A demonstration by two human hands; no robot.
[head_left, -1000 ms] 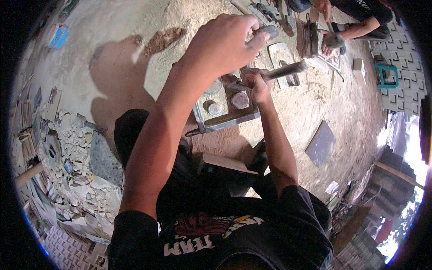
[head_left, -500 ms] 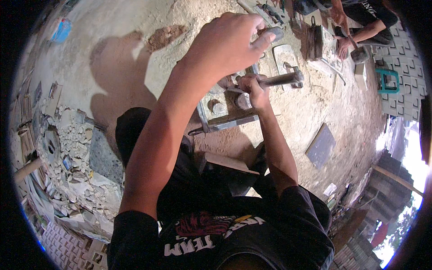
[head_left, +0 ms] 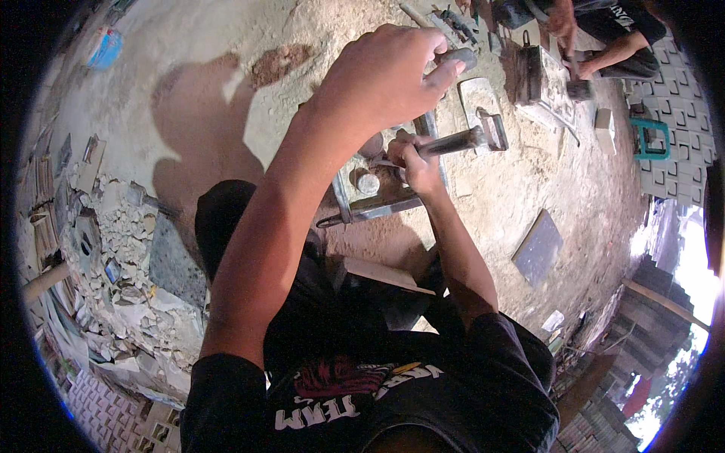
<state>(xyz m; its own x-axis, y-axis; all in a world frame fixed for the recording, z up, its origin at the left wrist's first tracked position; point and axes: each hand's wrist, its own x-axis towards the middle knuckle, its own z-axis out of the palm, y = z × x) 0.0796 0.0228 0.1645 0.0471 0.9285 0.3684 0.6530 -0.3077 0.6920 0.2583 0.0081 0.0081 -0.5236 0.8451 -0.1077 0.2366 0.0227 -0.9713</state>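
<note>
A dark rod pokes out past the right edge of a metal frame. The right hand grips it, fingers curled shut. The left hand pinches a dark grey lump. A round knob sits inside the frame's near left corner.

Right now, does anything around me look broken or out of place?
Yes. On your left, a heap of pale rubble is strewn in jagged, broken pieces, like debris. On your right, a lone grey tile lies at an angle on the ground, apart from the dark frame by your right hand.
</note>
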